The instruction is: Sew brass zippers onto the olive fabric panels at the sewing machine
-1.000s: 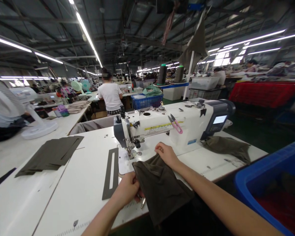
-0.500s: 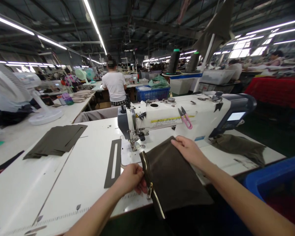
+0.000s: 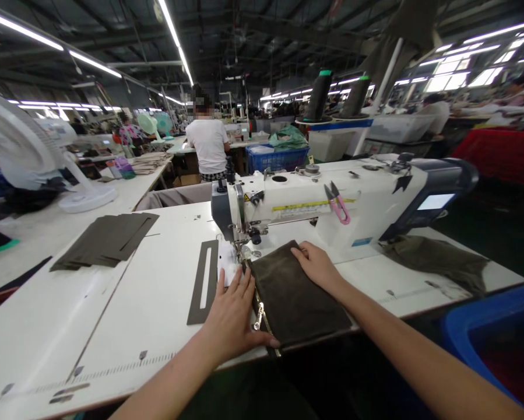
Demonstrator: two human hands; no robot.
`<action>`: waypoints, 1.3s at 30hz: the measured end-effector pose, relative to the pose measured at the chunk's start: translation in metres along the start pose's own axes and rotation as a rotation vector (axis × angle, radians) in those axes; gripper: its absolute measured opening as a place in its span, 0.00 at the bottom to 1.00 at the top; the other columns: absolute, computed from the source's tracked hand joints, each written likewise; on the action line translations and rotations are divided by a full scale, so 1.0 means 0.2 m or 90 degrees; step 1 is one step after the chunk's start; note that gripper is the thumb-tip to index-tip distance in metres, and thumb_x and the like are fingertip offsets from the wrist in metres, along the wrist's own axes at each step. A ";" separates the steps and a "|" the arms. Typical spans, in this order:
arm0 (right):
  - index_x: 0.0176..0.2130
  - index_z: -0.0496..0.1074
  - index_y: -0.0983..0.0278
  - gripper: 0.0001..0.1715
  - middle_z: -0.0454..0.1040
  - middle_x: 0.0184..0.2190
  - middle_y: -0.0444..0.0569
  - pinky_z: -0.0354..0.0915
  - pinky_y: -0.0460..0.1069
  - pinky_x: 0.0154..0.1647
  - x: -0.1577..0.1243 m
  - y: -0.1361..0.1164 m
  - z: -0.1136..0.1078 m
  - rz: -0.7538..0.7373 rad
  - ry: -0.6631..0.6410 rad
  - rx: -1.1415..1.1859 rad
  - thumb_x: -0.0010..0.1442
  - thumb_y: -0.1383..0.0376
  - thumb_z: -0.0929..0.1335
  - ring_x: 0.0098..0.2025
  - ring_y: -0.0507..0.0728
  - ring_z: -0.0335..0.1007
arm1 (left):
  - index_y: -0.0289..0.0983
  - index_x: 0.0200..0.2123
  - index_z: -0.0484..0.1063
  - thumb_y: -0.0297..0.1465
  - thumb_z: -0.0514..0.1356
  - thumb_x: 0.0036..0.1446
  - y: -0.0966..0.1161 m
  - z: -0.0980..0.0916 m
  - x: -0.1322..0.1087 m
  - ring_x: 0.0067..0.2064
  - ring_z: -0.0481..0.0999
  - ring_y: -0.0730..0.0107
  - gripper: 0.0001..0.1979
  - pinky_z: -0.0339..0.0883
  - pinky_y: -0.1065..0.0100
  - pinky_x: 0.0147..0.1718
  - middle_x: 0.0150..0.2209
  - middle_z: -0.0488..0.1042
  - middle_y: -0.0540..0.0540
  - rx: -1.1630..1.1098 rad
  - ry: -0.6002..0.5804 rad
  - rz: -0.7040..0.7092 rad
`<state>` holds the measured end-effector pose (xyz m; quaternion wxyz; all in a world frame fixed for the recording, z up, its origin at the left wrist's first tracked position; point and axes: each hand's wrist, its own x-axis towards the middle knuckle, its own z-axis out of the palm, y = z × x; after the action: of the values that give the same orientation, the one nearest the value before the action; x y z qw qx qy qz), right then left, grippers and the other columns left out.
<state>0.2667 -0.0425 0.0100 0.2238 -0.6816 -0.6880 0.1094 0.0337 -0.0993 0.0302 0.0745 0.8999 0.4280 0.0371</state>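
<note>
Right grip (image 3: 317, 267) — dark cloth (image 3: 299, 300), far corner

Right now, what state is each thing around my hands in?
Dark fabric: lying mostly flat.
Left hand: fingers spread, palm down.
Right hand: fingers curled at the fabric's corner.
Zipper: along fabric's left edge; closure unclear.
Pink snips: blades apart.
Machine screen: lit.
Panels: stacked, fanned.
Slotted sheet: lying flat.

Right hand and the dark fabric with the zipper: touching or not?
Touching. The head view shows the right hand's curled fingers resting on the dark fabric at its far edge, with no gap visible between them.
</note>
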 end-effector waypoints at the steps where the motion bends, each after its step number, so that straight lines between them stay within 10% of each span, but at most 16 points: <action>1: 0.32 0.64 0.63 0.15 0.72 0.25 0.46 0.60 0.45 0.28 -0.01 0.00 0.00 -0.003 -0.007 -0.007 0.63 0.58 0.57 0.28 0.54 0.70 | 0.27 0.61 0.47 0.61 0.50 0.42 0.00 0.00 0.01 0.63 0.40 0.44 0.53 0.26 0.41 0.57 0.62 0.44 0.30 0.004 -0.005 -0.009; 12: 0.47 0.66 0.72 0.17 0.73 0.35 0.64 0.61 0.57 0.37 -0.14 -0.03 -0.06 -0.048 0.013 -0.236 0.60 0.72 0.57 0.38 0.67 0.70 | 0.22 0.61 0.43 0.68 0.46 0.32 -0.04 -0.02 0.06 0.63 0.36 0.40 0.64 0.25 0.43 0.57 0.62 0.40 0.25 0.034 -0.094 -0.017; 18: 0.57 0.59 0.69 0.25 0.55 0.59 0.55 0.41 0.60 0.61 -0.23 -0.27 0.05 -0.400 -0.013 -0.128 0.63 0.63 0.56 0.62 0.60 0.45 | 0.21 0.61 0.41 0.67 0.47 0.31 -0.05 -0.02 0.06 0.63 0.36 0.41 0.65 0.22 0.44 0.56 0.62 0.39 0.24 0.053 -0.114 -0.016; 25: 0.60 0.51 0.73 0.33 0.51 0.60 0.60 0.39 0.65 0.60 -0.18 -0.01 0.14 -0.212 0.008 -0.196 0.62 0.56 0.55 0.63 0.62 0.42 | 0.22 0.61 0.43 0.67 0.48 0.32 -0.05 -0.02 0.04 0.63 0.36 0.39 0.64 0.22 0.43 0.56 0.62 0.38 0.25 0.034 -0.087 -0.025; 32: 0.60 0.53 0.69 0.28 0.50 0.61 0.54 0.41 0.60 0.61 -0.17 -0.25 0.16 -0.384 -0.026 -0.128 0.63 0.62 0.54 0.63 0.58 0.41 | 0.22 0.61 0.42 0.66 0.52 0.30 -0.04 -0.02 0.04 0.63 0.38 0.39 0.66 0.21 0.43 0.56 0.62 0.41 0.26 0.016 -0.063 -0.030; 39: 0.55 0.61 0.72 0.24 0.58 0.58 0.59 0.47 0.61 0.60 -0.16 -0.22 0.21 -0.338 0.058 -0.090 0.63 0.64 0.56 0.61 0.60 0.49 | 0.25 0.60 0.46 0.63 0.53 0.36 -0.03 0.02 -0.02 0.63 0.39 0.42 0.59 0.26 0.41 0.57 0.62 0.42 0.28 0.007 0.004 -0.055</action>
<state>0.2067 -0.0696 -0.0120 0.2269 -0.4959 -0.8376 -0.0319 0.0274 -0.0986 0.0252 0.0697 0.8810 0.4667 0.0340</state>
